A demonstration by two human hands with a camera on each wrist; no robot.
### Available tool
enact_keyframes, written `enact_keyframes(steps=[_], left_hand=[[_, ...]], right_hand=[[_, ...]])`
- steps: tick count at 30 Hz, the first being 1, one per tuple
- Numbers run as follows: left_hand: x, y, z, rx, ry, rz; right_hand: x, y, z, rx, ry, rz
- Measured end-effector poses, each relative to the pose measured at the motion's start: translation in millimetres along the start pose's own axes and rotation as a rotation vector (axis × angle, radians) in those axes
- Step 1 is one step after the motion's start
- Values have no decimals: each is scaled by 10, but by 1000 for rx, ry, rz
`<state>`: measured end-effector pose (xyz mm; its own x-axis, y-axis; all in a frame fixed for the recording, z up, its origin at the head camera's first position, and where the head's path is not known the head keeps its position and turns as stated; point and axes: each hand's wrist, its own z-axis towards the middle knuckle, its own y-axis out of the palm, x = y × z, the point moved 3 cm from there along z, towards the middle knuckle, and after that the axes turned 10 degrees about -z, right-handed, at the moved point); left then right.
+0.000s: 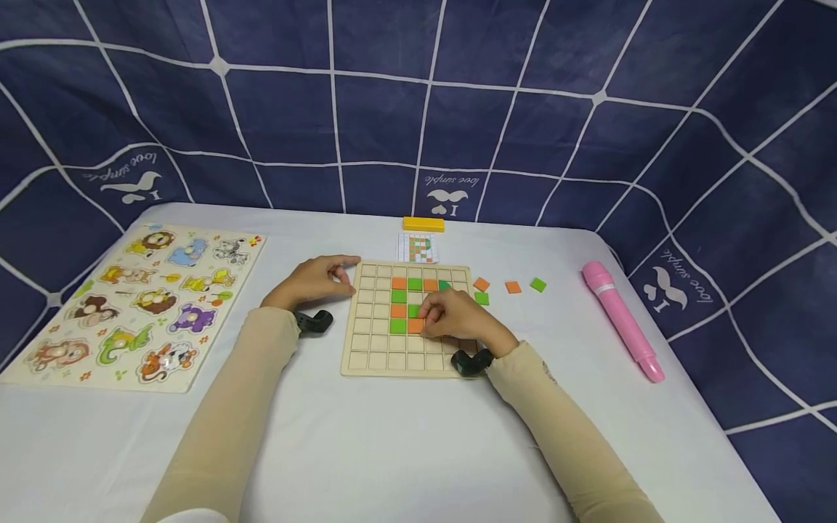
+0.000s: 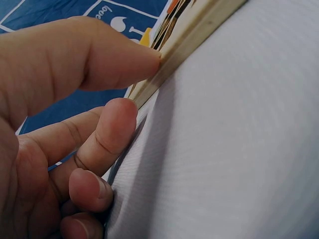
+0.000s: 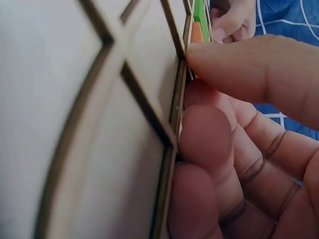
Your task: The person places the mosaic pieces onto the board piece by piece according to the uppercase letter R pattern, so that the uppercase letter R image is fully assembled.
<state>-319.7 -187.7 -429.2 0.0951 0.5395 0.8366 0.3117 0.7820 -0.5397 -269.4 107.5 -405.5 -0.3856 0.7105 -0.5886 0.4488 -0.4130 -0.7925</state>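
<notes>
My right hand (image 1: 451, 316) bends over a wooden grid board (image 1: 375, 359), thumb and fingertips at the right edge of an orange square tile (image 1: 415, 326). In the right wrist view, the thumb tip lies close to an orange tile (image 3: 198, 33), with the other fingers curled against the grid. Orange and green tiles (image 1: 398, 326) fill several cells, with a dark green rounded piece (image 1: 444, 285) near the top. My left hand (image 1: 314, 280) rests by the board's upper left edge; its thumb touches the wooden side (image 2: 172, 64) while the other fingers bend loosely.
Loose tiles (image 1: 513, 288) lie right of the board. Behind it are a pattern card (image 1: 418, 248) and a yellow block (image 1: 423, 224). An animal puzzle board (image 1: 140, 305) lies at left, a pink microphone-shaped thing (image 1: 621, 319) at right. A blue curtain (image 1: 379, 123) hangs behind the table.
</notes>
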Motion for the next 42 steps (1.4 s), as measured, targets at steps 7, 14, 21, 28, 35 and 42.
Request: enact_keyframes(steps=[7, 14, 21, 28, 35, 42], left_hand=[[6, -23, 53, -5, -4, -3], [19, -41, 44, -7, 0, -1], [45, -29, 39, -10, 7, -5], [51, -21, 41, -8, -1, -8], [17, -11, 53, -12, -10, -3], [-2, -10, 2, -3, -24, -3]], right_hand=[[9, -39, 9, -4, -9, 16], [30, -92, -10, -48, -66, 69], [174, -178, -46, -113, -115, 333], [379, -344, -105, -72, -37, 467], [641, -582, -252, 59, 37, 519], [987, -788, -436, 184, 86, 593]])
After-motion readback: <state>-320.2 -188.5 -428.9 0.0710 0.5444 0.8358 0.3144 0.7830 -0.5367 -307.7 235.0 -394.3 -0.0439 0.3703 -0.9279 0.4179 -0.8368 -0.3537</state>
